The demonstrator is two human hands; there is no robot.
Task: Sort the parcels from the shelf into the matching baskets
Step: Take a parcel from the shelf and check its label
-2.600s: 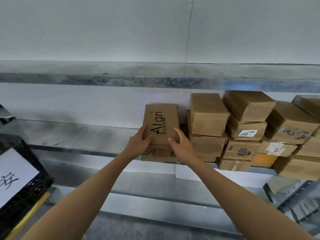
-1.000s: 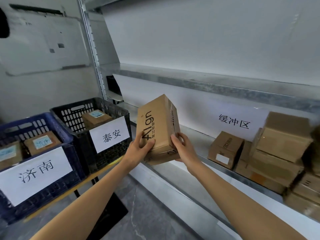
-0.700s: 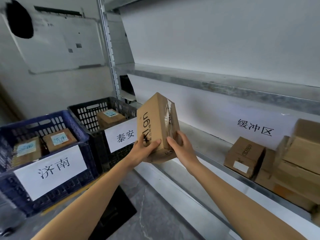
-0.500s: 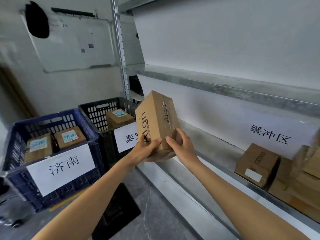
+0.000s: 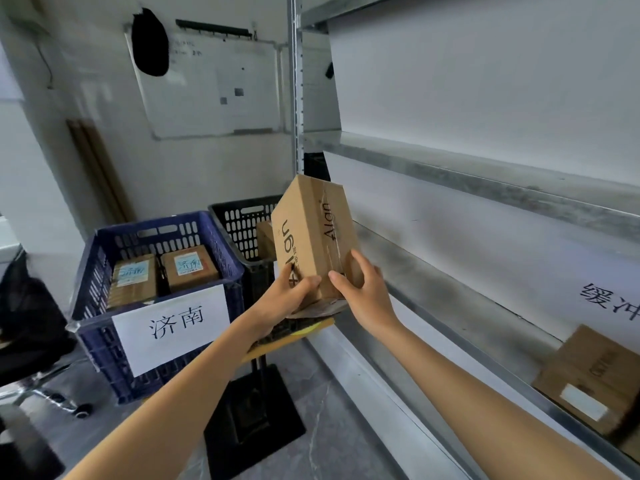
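Parcel (image 5: 311,237) turned further than half second earlier, taped face with "Algn" print now toward camera; baskets sit nearer frame centre. Left hand (image 5: 289,294) grips parcel's lower left corner, thumb across front. Right hand (image 5: 362,289) curls round lower right edge. Parcel held tilted mid-air at frame centre, in front of black basket (image 5: 242,204), beside shelf (image 5: 467,344). Blue basket (image 5: 152,224), centre left, holds two labelled boxes (image 5: 188,268); white sign (image 5: 173,327) on front. Another box (image 5: 595,379) on shelf, lower right.
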